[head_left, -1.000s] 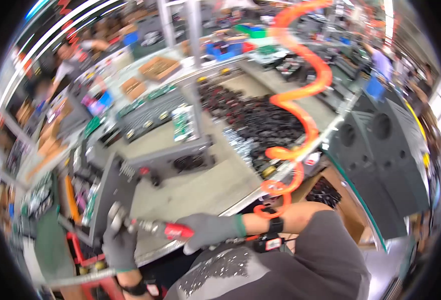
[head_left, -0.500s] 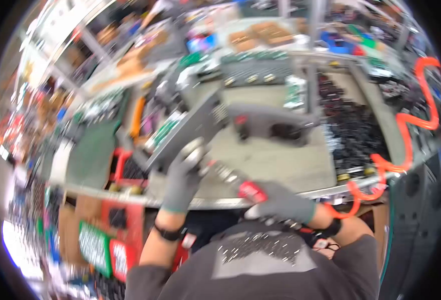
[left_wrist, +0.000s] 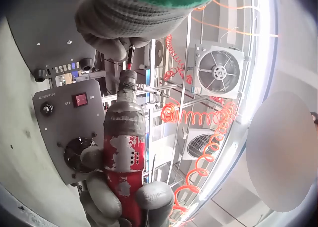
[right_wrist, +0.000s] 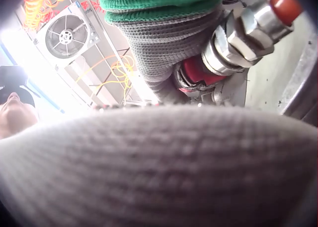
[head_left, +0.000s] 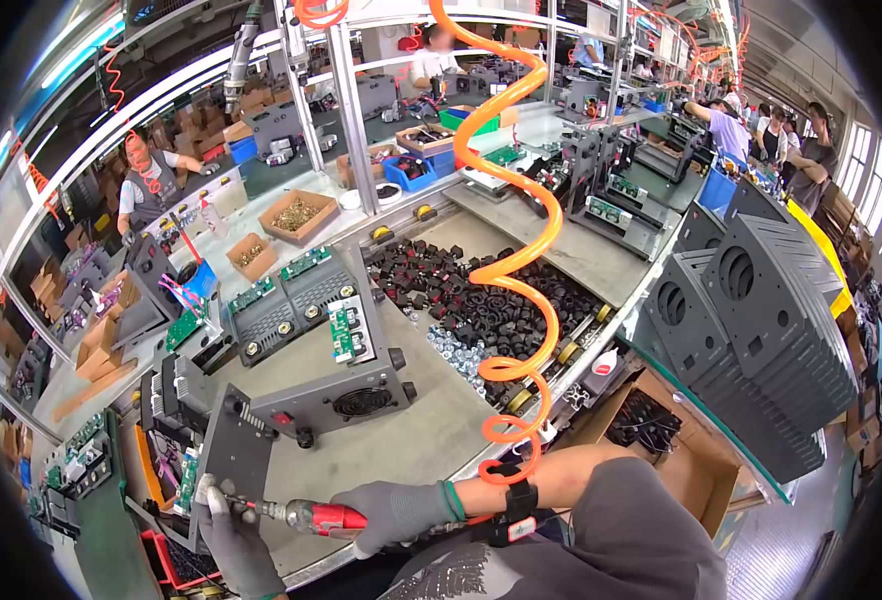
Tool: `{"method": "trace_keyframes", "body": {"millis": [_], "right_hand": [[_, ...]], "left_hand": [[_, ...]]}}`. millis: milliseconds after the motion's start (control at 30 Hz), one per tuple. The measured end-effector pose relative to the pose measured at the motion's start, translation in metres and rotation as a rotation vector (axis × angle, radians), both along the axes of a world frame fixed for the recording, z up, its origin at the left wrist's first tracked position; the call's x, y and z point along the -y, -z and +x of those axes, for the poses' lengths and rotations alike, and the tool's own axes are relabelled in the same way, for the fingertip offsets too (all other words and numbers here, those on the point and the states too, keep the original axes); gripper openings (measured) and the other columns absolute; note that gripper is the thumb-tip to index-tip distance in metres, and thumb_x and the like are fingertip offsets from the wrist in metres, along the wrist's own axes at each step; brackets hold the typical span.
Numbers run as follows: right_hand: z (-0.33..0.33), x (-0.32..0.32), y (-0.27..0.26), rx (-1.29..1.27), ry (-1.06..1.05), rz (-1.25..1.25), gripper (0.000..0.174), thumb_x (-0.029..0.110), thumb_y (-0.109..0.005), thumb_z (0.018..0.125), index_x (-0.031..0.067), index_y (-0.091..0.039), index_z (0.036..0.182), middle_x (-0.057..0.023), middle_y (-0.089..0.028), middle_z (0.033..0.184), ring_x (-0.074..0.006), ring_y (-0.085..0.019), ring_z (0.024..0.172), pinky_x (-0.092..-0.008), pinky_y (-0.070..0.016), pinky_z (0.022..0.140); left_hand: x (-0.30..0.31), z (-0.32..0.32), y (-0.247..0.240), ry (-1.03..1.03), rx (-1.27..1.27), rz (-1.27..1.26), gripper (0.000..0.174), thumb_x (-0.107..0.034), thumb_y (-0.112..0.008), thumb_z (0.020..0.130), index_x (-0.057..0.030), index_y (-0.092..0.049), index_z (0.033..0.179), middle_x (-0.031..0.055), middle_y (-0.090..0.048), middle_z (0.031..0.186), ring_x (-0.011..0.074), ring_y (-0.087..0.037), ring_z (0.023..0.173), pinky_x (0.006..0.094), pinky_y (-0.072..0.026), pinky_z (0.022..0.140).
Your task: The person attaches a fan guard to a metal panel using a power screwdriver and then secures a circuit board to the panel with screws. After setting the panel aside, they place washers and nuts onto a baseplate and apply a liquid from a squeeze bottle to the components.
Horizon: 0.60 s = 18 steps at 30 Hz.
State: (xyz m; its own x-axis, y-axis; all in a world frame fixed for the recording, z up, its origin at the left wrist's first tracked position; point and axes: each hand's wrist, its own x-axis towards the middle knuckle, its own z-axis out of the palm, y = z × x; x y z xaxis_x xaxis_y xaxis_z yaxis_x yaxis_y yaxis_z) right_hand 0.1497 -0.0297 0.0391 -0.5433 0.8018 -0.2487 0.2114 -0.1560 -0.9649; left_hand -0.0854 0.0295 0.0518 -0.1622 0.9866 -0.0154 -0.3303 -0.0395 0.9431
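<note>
My gloved right hand (head_left: 399,512) grips a worn red air screwdriver (head_left: 327,518) lying level over the bench, its bit pointing left. An air fitting (right_wrist: 241,40) joins its rear to an orange hose. At the front end, my gloved left hand (head_left: 233,545) pinches the bit (left_wrist: 130,58) near its tip with thumb and fingers. Those fingertips are right by the lower edge of a grey metal panel (head_left: 236,445), part of an upright machine casing. The casing's rear panel (head_left: 329,405) carries a red switch (left_wrist: 80,100), a knob and a round fan. Fingers hide the bit's very end.
An orange coiled hose (head_left: 536,250) hangs down across the right side. Behind the casing lie heaps of black parts (head_left: 481,285) and silver fittings (head_left: 456,350). Grey panels (head_left: 761,340) stand stacked at right. A red bin (head_left: 166,560) is at lower left.
The head view swung left and back right, blurring the earlier frames. Both hands keep their hold on the screwdriver and its bit, beside the same grey panel.
</note>
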Motion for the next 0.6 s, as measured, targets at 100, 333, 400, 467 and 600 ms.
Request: {"method": "trace_keyframes", "body": {"millis": [100,333,400,467,600], "right_hand": [[-0.002,-0.003,0.004,-0.003,0.006,0.051,0.057,0.024,-0.073,0.069,0.0037,-0.055,0.119,-0.0106,-0.062,0.078,-0.0200,-0.061,0.061,-0.0352,-0.0499,0.057],[0.001,-0.002,-0.027,-0.074,0.012,-0.105,0.048,0.018,-0.070,0.068,0.0033,-0.054,0.111,-0.0058,-0.056,0.071,-0.0153,-0.053,0.052,-0.0323,-0.0453,0.046],[-0.002,-0.003,-0.026,-0.074,0.015,-0.142,0.047,0.017,-0.070,0.068,0.0033,-0.054,0.110,-0.0054,-0.056,0.070,-0.0149,-0.052,0.051,-0.0317,-0.0443,0.045],[-0.005,-0.006,-0.024,-0.077,0.020,-0.170,0.046,0.016,-0.070,0.068,0.0033,-0.054,0.109,-0.0049,-0.055,0.069,-0.0146,-0.051,0.050,-0.0311,-0.0434,0.044],[-0.016,-0.007,-0.011,-0.080,0.010,-0.156,0.043,0.015,-0.070,0.068,0.0020,-0.055,0.105,-0.0054,-0.057,0.069,-0.0153,-0.052,0.050,-0.0314,-0.0435,0.042]], "left_hand": [[-0.004,-0.008,0.001,-0.047,-0.280,0.006,0.041,-0.031,-0.057,0.102,-0.0092,-0.054,0.136,-0.0030,-0.060,0.087,0.0013,-0.046,0.061,0.0148,-0.0336,0.047],[-0.045,-0.101,-0.021,-0.334,-0.965,0.654,0.043,-0.029,-0.064,0.097,-0.0065,-0.059,0.133,0.0052,-0.067,0.093,0.0164,-0.063,0.080,0.0284,-0.0483,0.064],[-0.048,-0.119,-0.042,-0.233,-1.218,0.521,0.037,-0.026,-0.062,0.097,-0.0062,-0.062,0.128,0.0085,-0.067,0.099,0.0227,-0.063,0.087,0.0339,-0.0486,0.072],[-0.058,-0.136,-0.047,-0.129,-1.464,0.386,0.031,-0.022,-0.060,0.096,-0.0059,-0.065,0.122,0.0118,-0.068,0.104,0.0289,-0.063,0.094,0.0394,-0.0489,0.080],[-0.072,-0.142,-0.028,0.105,-1.681,0.113,0.029,-0.032,-0.060,0.096,-0.0065,-0.070,0.107,0.0193,-0.069,0.092,0.0357,-0.066,0.091,0.0447,-0.0475,0.091]]}}
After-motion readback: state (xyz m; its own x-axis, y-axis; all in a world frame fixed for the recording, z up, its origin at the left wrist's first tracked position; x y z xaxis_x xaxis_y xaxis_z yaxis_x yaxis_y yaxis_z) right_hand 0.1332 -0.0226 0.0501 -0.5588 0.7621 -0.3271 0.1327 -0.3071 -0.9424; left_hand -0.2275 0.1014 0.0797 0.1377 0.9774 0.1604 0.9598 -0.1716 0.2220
